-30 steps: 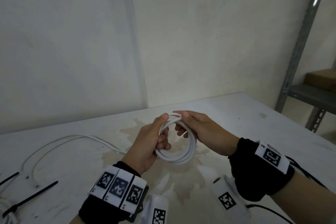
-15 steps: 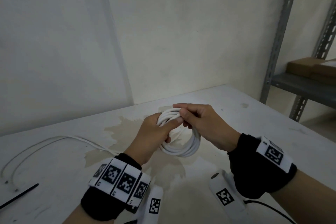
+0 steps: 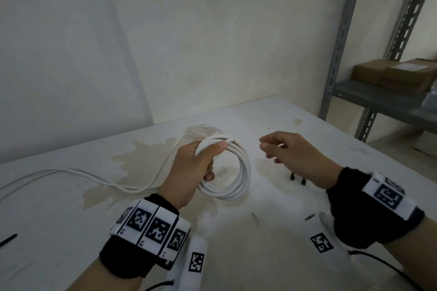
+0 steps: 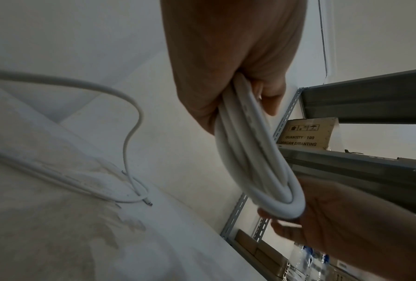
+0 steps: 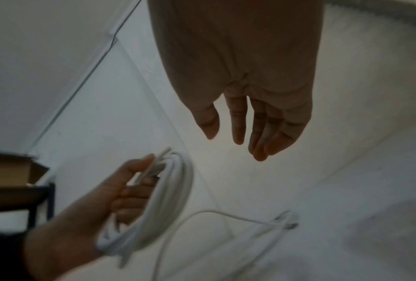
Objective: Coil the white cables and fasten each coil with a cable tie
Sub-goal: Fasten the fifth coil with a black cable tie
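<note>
My left hand [image 3: 214, 160] grips a coil of white cable [image 3: 244, 172], thumb pressed over the top of its loops, and holds it upright just above the table [image 3: 272, 220]. The left wrist view shows that coil [image 4: 257, 161] bunched in the left hand [image 4: 231, 57]. To the right of the coil my right hand [image 3: 272, 149] hovers with relaxed fingers and holds nothing; in the right wrist view the right hand [image 5: 245, 123] hangs open above the coil [image 5: 171, 194]. Two black cable tie heads [image 3: 298, 178] poke out from under the right hand. A loose white cable [image 3: 94, 175] lies on the table at the left.
The tip of another black cable tie [image 3: 8, 240] shows at the far left edge. A grey metal rack [image 3: 338, 54] with cardboard boxes [image 3: 397, 73] stands past the table's right side. The wall runs close behind the table. A pale brown stain [image 3: 146, 156] marks the tabletop.
My right hand has let go of the coil and moved off to the right, fingers now loose. The left hand keeps its hold on the coil. The head view has swung right.
</note>
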### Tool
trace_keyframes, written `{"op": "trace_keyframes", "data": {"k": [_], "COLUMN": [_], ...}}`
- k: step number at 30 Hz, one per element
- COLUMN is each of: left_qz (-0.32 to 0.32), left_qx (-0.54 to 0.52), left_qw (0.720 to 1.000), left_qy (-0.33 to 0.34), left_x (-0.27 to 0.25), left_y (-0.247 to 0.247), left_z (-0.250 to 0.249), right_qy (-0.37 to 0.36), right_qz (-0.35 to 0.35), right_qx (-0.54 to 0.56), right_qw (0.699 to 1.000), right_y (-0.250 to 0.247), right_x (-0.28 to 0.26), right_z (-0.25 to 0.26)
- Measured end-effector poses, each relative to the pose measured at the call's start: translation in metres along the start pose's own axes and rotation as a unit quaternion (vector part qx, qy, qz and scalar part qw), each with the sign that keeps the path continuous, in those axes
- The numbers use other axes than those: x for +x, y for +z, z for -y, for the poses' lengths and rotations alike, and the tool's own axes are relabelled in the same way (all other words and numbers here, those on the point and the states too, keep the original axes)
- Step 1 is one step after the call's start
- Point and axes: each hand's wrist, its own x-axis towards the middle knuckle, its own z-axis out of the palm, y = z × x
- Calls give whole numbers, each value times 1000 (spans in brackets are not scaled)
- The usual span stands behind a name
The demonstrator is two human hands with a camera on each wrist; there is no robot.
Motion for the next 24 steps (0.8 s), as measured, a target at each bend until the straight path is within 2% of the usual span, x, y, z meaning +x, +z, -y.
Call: {"op": "trace_keyframes", "data": {"k": [4, 8, 14, 19, 22, 24], "left_qz": [6, 3, -5, -17, -27, -38], "left_qx": [-1, 1, 5, 10, 8, 0], "left_qw": [1000, 1000, 1000, 999, 999, 999], "left_qy": [-10, -19, -27, -25, -27, -32], "left_x": [3, 7, 12, 14, 16, 17], "left_y": [10, 20, 24, 18, 13, 8], "left_z": [4, 7, 9, 9, 10, 9], "right_qy": [46, 105, 162, 171, 167, 147], "right_qz": [-5, 23, 93, 62, 40, 5], "right_qx": [-174, -320, -454, -465, -442, -402], "right_qw": [984, 941, 871, 866, 880, 904], "right_y": [-33, -51, -47, -39, -34, -32], "right_x": [1, 6, 17, 29, 35, 38], "right_z": [-36, -58, -67, -66, -61, -55]}}
